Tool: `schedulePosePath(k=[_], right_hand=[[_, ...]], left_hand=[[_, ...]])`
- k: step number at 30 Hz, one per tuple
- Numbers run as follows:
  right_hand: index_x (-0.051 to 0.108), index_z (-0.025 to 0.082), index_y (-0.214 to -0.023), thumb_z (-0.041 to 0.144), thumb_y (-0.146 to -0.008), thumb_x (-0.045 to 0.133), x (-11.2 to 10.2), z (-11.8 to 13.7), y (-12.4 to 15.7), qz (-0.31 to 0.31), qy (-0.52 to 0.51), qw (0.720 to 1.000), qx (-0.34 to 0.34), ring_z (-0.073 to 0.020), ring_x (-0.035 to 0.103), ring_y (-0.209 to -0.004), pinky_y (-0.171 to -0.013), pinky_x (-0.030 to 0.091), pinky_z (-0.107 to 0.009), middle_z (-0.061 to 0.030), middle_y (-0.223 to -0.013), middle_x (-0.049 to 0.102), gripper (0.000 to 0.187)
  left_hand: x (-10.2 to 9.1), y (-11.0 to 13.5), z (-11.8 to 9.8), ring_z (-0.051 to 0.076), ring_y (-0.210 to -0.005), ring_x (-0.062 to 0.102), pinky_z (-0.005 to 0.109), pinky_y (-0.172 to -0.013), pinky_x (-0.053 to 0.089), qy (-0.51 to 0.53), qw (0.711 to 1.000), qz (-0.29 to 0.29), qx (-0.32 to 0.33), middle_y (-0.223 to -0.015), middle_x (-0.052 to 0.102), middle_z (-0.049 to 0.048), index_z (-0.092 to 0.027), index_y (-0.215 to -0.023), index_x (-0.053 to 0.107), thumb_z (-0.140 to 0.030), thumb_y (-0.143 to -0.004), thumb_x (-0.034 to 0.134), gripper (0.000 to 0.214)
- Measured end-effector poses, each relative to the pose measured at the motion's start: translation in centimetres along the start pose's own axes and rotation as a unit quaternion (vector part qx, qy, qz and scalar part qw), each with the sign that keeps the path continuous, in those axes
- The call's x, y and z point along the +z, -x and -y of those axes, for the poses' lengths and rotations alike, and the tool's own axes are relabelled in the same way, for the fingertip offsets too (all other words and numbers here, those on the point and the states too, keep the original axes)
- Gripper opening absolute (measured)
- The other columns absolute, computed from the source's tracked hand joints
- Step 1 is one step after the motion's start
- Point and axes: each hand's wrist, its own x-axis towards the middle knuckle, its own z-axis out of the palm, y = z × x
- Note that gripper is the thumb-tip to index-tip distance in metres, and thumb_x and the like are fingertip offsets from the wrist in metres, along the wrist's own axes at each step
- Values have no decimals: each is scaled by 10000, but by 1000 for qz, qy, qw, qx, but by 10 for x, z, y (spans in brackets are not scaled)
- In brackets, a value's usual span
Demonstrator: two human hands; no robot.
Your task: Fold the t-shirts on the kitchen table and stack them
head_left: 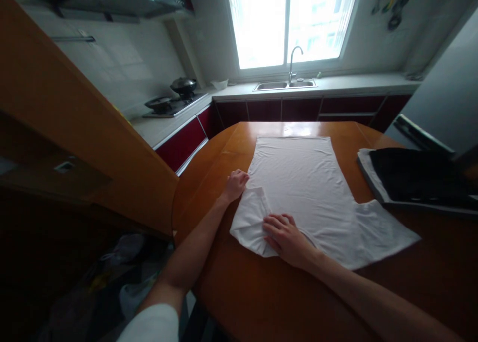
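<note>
A white T-shirt (298, 177) lies spread on the wooden table, its straight hem toward the window and its neck end nearest me. The left sleeve (254, 202) is folded inward over the body, while the other sleeve (384, 227) sticks out to the right. At the shirt's left edge, just beyond the folded sleeve, my left hand (237, 183) has its fingers closed on the cloth. My right hand (287, 237) rests palm down by the neck end, fingers lying over the fabric beside the fold. Its palm hides part of the neckline.
On the right of the table (209, 182) is a stack of folded dark and light clothes (414, 175). Beyond the table runs a counter with a sink (274, 85); pans (182, 85) stand on the stove at left. An orange wooden panel (93, 108) rises close on the left.
</note>
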Motion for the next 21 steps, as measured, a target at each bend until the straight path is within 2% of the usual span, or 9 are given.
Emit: schedulePosePath(k=[2, 3, 6, 8, 11, 15, 19, 21], right_hand=[[624, 221, -1217, 298, -1024, 486, 1, -1, 0, -7, -1, 1000, 1, -263, 473, -1315, -1116, 293, -470, -106, -1399, 587, 250], [628, 218, -1206, 295, -1025, 482, 1, -1, 0, -10, 0, 1000, 2, -268, 469, -1320, -1115, 296, -472, -108, -1406, 582, 245], [648, 214, -1145, 303, -1027, 482, 1, -1, 0, -13, 4, 1000, 4, -276, 458, -1332, -1116, 302, -477, -101, -1405, 585, 222], [649, 212, -1140, 309, -1031, 478, 0, -1, 0, -12, 7, 1000, 4, -275, 456, -1335, -1117, 304, -475, -96, -1404, 588, 225], [646, 206, -1155, 306, -1033, 470, -1, 0, 1, -9, 12, 1000, 2, -273, 454, -1339, -1123, 301, -474, -97, -1409, 585, 236], [650, 202, -1159, 297, -1028, 473, -1, 0, 1, -12, 23, 1000, 6, -278, 444, -1351, -1125, 306, -481, -109, -1431, 565, 240], [656, 210, -1186, 298, -1023, 480, 1, -1, 1, -17, 29, 999, 8, -278, 461, -1336, -1117, 322, -484, -114, -1418, 576, 256], [645, 213, -1237, 301, -1019, 487, 2, -2, 0, -20, 28, 999, 6, -276, 472, -1329, -1115, 328, -481, -121, -1404, 588, 283]], left_hand=[[-8, -1, 9, 226, -992, 586, 383, -952, 441, 30, 999, -29, 5, -983, 664, 66, -215, -930, 727, -302, -965, 544, 206], [-11, 0, 13, 218, -976, 592, 368, -947, 448, 49, 998, -19, 18, -966, 664, 63, -212, -914, 733, -304, -950, 568, 192], [-17, 3, 20, 204, -944, 600, 334, -909, 471, 80, 993, 68, 52, -944, 656, 55, -210, -834, 747, -331, -871, 684, 142], [-17, 4, 22, 202, -916, 595, 332, -881, 479, 57, 993, 99, 35, -931, 646, 52, -208, -798, 748, -337, -821, 739, 132], [-16, 5, 24, 208, -901, 586, 353, -879, 473, 10, 997, 80, -6, -929, 640, 59, -202, -792, 740, -331, -857, 693, 152], [-15, 5, 25, 199, -843, 593, 338, -845, 477, 14, 998, 58, -14, -882, 635, 65, -183, -807, 714, -331, -925, 581, 231], [-10, 6, 20, 180, -742, 581, 307, -776, 481, 3, 996, 83, -13, -782, 630, 49, -185, -739, 684, -417, -904, 596, 298], [-8, 6, 19, 171, -728, 578, 293, -759, 479, -8, 996, 89, -26, -766, 637, 42, -188, -723, 680, -386, -876, 618, 257]])
